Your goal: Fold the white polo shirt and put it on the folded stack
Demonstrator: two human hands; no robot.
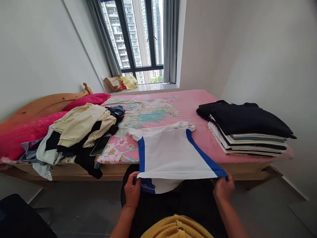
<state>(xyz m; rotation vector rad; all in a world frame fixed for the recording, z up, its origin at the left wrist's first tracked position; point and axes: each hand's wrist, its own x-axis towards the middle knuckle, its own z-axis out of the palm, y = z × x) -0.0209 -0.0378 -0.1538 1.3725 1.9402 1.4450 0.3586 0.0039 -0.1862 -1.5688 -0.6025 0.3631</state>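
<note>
A white shirt with blue side stripes (170, 152) lies stretched from the bed's near edge toward me. My left hand (132, 191) pinches its lower left corner, fingers closed on the cloth. At the lower right corner my right hand (223, 187) grips the hem the same way. The shirt's collar end rests on the pink sheet (193, 102), and its bottom hem hangs past the bed edge.
A stack of folded clothes (245, 130), black on top, sits at the bed's right. An unfolded heap of clothes (79, 135) with a phone (100, 145) on it lies at the left, beside red pillows (24, 132). Bags (121, 82) stand by the window.
</note>
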